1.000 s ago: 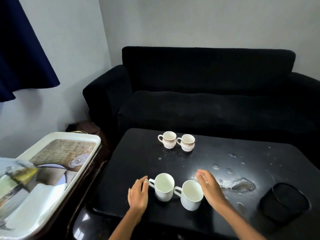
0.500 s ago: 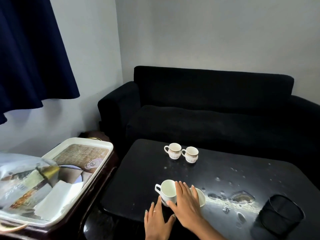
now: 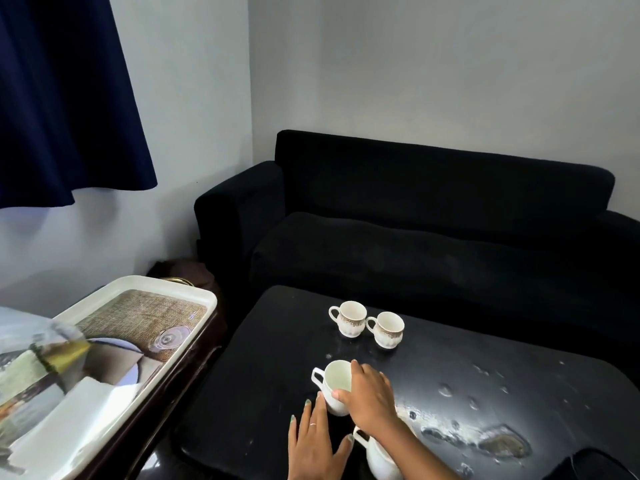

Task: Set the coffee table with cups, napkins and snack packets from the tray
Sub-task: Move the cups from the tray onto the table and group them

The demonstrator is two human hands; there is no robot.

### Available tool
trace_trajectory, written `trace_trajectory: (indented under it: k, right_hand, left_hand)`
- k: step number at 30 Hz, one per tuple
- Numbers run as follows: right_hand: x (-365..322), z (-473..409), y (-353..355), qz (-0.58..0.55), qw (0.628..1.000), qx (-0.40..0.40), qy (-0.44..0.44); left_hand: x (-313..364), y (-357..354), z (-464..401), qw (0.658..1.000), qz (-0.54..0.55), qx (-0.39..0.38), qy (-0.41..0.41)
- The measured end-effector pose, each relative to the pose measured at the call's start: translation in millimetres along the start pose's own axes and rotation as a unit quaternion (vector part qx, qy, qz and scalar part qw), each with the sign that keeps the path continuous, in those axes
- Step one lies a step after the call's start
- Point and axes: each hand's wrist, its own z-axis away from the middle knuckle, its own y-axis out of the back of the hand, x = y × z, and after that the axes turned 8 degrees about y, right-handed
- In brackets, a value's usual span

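Observation:
On the black coffee table stand two plain white mugs near its front edge. My right hand lies over the rim of the left white mug with its fingers around it. My left hand rests flat on the table just in front of that mug, fingertips touching its base, holding nothing. The second white mug is partly hidden under my right forearm. Two small gold-patterned cups stand side by side at the far middle. At the left, the white tray carries white napkins and a snack packet.
A black sofa runs along the table's far side. The tray sits on a dark side table at the left. White scuffs and peeled patches mark the table's right half. A dark round thing shows at the lower right corner. A navy curtain hangs upper left.
My right hand crossed over from the right mug onto the left mug's rim. My left hand slid down in front of that mug. The view tilted upward.

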Motion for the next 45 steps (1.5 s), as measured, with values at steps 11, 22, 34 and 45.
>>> trace_trajectory:
  k: [11,22,34,45]
  right_hand:
    - [18,-52,7,-0.136,0.99,0.025,-0.024]
    - [27,-90,5,-0.154,0.987,0.046,-0.031]
    - [28,-102,4,-0.139,0.989,0.028,-0.033]
    - [74,-32,4,-0.271,0.962,-0.02,-0.03]
  left_hand:
    - [10,1,-47,0.996,-0.039,0.057,-0.063]
    - [18,-3,-74,0.992,-0.094,0.045,-0.072]
    - [17,-3,-75,0.992,-0.087,0.045,-0.076]
    - [5,2,-38,0.994,0.063,0.036,-0.085]
